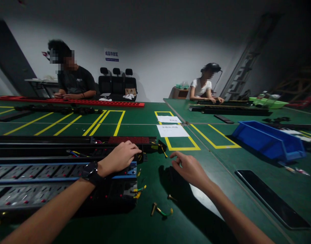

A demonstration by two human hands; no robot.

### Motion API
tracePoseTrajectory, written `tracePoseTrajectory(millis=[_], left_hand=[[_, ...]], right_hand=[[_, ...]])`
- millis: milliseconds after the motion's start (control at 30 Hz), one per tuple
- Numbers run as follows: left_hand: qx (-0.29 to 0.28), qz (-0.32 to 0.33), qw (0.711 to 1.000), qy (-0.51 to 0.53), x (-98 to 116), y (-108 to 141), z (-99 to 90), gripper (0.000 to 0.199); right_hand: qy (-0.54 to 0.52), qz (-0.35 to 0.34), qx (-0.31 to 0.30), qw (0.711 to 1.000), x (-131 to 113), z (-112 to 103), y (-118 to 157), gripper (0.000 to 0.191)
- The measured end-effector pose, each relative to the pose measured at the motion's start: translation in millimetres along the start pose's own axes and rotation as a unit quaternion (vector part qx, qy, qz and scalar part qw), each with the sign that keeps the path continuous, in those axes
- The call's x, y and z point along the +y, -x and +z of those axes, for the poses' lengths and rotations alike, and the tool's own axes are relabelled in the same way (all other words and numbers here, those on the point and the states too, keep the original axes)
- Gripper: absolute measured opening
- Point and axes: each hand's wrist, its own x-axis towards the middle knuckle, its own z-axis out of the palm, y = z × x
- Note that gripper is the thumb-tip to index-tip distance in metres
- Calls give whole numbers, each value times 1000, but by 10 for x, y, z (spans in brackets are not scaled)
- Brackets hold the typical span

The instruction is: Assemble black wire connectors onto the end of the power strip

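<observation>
My left hand (pixel 123 156), with a watch on its wrist, is closed over the end of a long black rail (pixel 79 151) lying on the table. At that rail's end a black end piece (pixel 162 146) carries a short yellow-green wire (pixel 164 152). My right hand (pixel 187 165) hovers just right of the wire, fingers curved with a gap between thumb and forefinger; I see nothing in it. Nearer me lie power strips (pixel 56 171) with rows of sockets, wire ends (pixel 138 192) poking out. A screw (pixel 171 197) and a green-yellow wire with a bolt (pixel 162 211) rest on the green table.
At right are a blue bin (pixel 267 140) and a dark phone-like slab (pixel 271 198). Paper labels (pixel 173 130) lie within yellow tape. Across the table, two people work, one (pixel 76 81) behind a red rail (pixel 114 102), another (pixel 201 88) near black rails and a green basin (pixel 274 102).
</observation>
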Motion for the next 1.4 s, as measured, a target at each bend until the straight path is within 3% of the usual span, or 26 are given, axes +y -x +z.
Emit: tracePoseTrajectory(millis=[200,367,533,667,800,933,1133,1200,1333,1400], left_hand=[[-9,-14,1000,21,25,-12,-30,40],[-1,-56,998,37,39,-98,-31,30],[6,-112,993,41,69,-217,-23,23],[4,-122,990,72,29,-265,-24,18],[-13,-107,987,122,-66,-291,-45,16],[-30,-80,985,151,-134,-300,-106,15],[-28,-65,987,144,-225,-197,-260,12],[-24,-65,986,151,-232,-152,-328,11],[66,-39,983,168,-15,-160,-470,13],[64,-2,984,169,221,-218,-512,10]], right_hand=[[-24,-41,13,999,-161,70,27,24],[33,-100,-8,994,-521,99,-123,20],[119,-51,-45,991,-938,251,-471,35],[92,-4,-54,994,-1064,371,-671,36],[59,30,-34,997,-946,368,-694,29],[-3,46,-13,999,-669,231,-584,36],[-124,56,2,991,-134,32,-84,45],[-244,86,-4,966,11,39,138,44],[-327,129,-51,935,135,124,445,46],[-322,139,-58,935,136,160,488,45]])
